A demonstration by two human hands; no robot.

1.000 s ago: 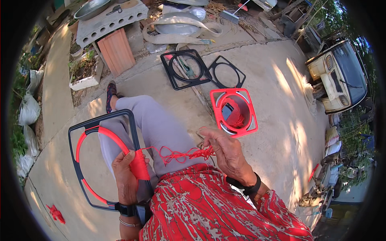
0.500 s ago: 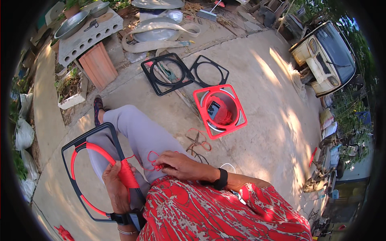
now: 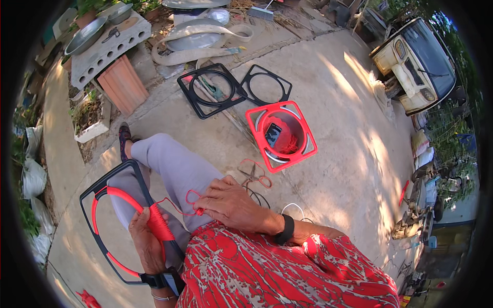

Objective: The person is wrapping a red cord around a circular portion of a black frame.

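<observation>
My left hand (image 3: 146, 240) is closed on a square black frame (image 3: 86, 205) that leans against my leg. The frame's inner ring carries red cord (image 3: 160, 224), wound in tight turns beside my thumb; farther round, the ring shows red sections with black gaps. A loose strand runs from those turns to my right hand (image 3: 233, 205). That hand is closed on a small bunch of red cord (image 3: 199, 211), with a loop standing up above the fingers. Scissors (image 3: 252, 174) with orange handles lie on the ground just beyond my right hand.
A red square-topped container (image 3: 263, 149) holds red cord and a phone (image 3: 272, 134). Behind it lie two black frames (image 3: 210, 92) (image 3: 267, 84). A perforated concrete slab (image 3: 110, 54) with metal bowls stands far left. An old vehicle cab (image 3: 413, 66) is far right.
My right hand has shifted slightly, its knuckles raised higher, and the strand between the hands is drawn out straighter. My left hand keeps its hold on the frame.
</observation>
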